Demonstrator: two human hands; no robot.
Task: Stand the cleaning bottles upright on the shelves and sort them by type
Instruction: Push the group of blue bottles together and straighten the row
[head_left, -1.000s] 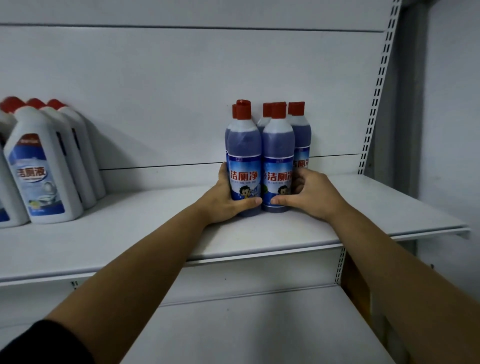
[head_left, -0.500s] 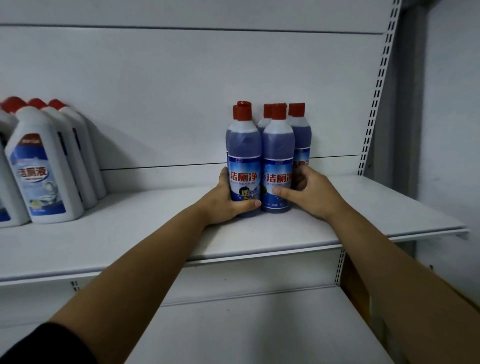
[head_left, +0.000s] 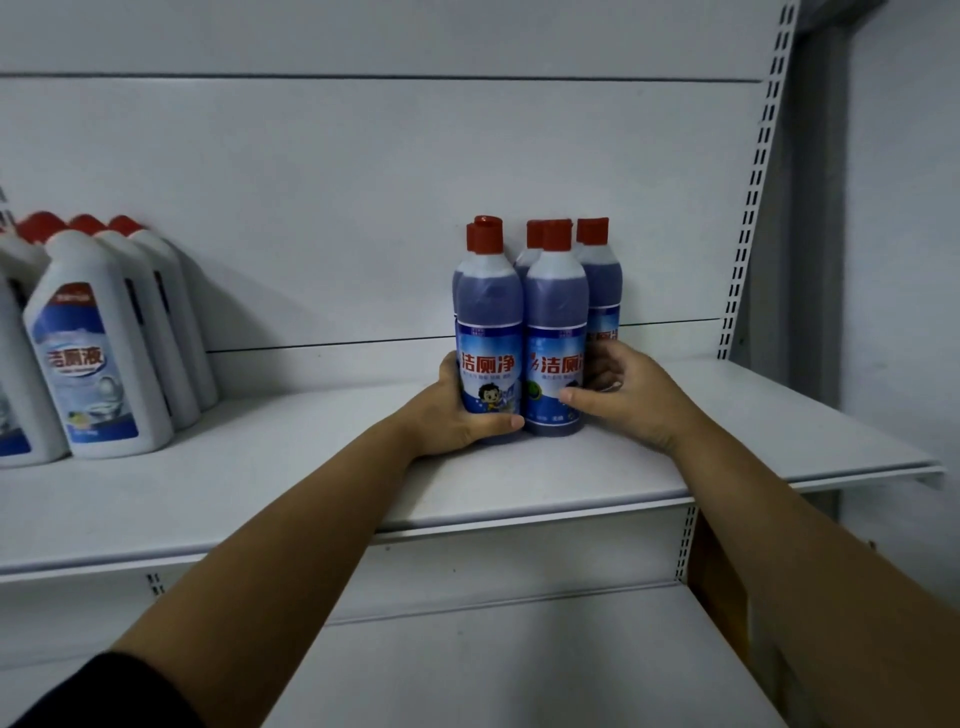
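A smooth white back panel (head_left: 363, 182), matt and flat, is being flanked on the right by a slotted metal upright (head_left: 753, 208). A broad white shelf (head_left: 727, 447) with a rounded front lip is being used to carry all the bottles, and a second shelf (head_left: 519, 665) of the same finish is being shown below it.

At the left end of the upper shelf, a row of white bottles (head_left: 98, 338) is being kept upright: flat-sided opaque plastic jugs with angled necks and red caps, their blue labels being read as 洁厕液.

Right of centre, well apart from them, the blue bottles (head_left: 522, 312) are being held upright in a tight cluster on the same shelf. They are slim round cylinders, translucent over dark blue liquid, with red flip caps; 洁厕净 is being displayed in red on the glossy blue labels, above a cartoon child on the left front one.

The cluster is being gripped from both sides: the left hand (head_left: 447, 415) is being curled round its left, thumb across the front, and the right hand (head_left: 628, 400) round its right likewise.
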